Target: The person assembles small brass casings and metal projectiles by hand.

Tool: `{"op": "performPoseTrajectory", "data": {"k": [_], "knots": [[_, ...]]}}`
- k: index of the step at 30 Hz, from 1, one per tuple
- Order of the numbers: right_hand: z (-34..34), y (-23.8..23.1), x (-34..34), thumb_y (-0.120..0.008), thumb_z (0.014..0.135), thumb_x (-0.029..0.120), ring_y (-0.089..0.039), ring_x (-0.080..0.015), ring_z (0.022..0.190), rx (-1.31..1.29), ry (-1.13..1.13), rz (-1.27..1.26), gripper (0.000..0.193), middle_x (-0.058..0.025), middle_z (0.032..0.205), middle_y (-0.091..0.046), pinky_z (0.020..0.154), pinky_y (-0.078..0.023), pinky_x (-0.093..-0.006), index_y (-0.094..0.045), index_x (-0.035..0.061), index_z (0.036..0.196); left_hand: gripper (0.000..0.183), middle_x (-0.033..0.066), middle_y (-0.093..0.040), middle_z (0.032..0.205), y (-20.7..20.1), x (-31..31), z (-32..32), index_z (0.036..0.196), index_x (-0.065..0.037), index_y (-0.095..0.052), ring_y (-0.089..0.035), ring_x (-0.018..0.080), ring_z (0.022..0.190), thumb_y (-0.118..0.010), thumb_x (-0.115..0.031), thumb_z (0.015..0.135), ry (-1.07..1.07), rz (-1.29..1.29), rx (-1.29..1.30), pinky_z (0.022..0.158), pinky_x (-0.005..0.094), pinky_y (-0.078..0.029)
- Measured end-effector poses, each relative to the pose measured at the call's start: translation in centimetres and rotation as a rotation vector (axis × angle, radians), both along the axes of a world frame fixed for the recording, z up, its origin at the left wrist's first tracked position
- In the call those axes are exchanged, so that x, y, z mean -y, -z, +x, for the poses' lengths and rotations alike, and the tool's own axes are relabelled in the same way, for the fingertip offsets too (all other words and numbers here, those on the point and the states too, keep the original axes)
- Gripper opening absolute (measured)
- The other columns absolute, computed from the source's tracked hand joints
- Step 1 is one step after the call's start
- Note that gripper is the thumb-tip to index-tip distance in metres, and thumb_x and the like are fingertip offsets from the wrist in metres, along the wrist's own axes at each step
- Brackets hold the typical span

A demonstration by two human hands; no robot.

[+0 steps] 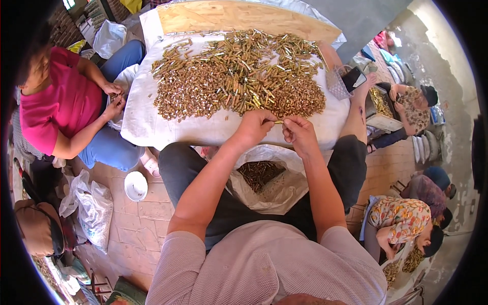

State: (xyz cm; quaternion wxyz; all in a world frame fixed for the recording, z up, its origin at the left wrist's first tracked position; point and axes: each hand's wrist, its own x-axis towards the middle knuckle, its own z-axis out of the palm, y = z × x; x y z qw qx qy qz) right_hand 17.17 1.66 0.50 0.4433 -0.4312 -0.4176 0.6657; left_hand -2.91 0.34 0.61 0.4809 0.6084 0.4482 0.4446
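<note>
Over the near edge of the white-covered table (140,104), both hands meet at a thin gold-coloured metal tube (278,122). My left hand (256,127) pinches one end between thumb and fingertips. At the other end, my right hand (300,134) is closed in a similar pinch. Just beyond them lie heaps of small coppery metal pieces (185,89), with a second heap of them (300,96) to the right. Longer gold-coloured tubes (254,53) spread across the far part. An open white sack (290,190) between my knees holds many dark, slim pieces.
At left sits a co-worker in a pink shirt (66,96), hands together. A white bowl (135,186) and a plastic bag (91,211) are on the brick floor. A wooden board (244,18) edges the table's far side. Other people (401,218) work at right.
</note>
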Motion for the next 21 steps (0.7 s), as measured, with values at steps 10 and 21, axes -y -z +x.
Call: {"op": "performPoseTrajectory", "data": {"k": [10, 21], "knots": [[0.1, -0.2, -0.1, -0.066, 0.092, 0.013, -0.055, -0.0105, 0.061, -0.131, 0.007, -0.166, 0.009, -0.0024, 0.076, -0.062, 0.050, -0.041, -0.0230, -0.066, 0.0042, 0.095, 0.014, 0.0116, -0.068, 0.091, -0.3, 0.6, 0.3, 0.098, 0.002, -0.069, -0.065, 0.0180, 0.081, -0.065, 0.001, 0.084, -0.088, 0.198, -0.107, 0.073, 0.0304, -0.052], [0.4, 0.2, 1.2, -0.066, 0.093, 0.016, -0.061, -0.0129, 0.069, -0.383, -0.041, -0.279, 0.009, -0.0040, 0.082, -0.065, 0.054, -0.044, -0.0224, -0.063, 0.0088, 0.097, 0.009, 0.0035, -0.066, 0.076, 1.7, 0.7, 2.5, 0.097, 0.002, -0.068, -0.058, 0.0091, 0.061, -0.064, 0.001, 0.089, -0.009, -0.082, 0.257, 0.055, 0.0261, -0.050]]}}
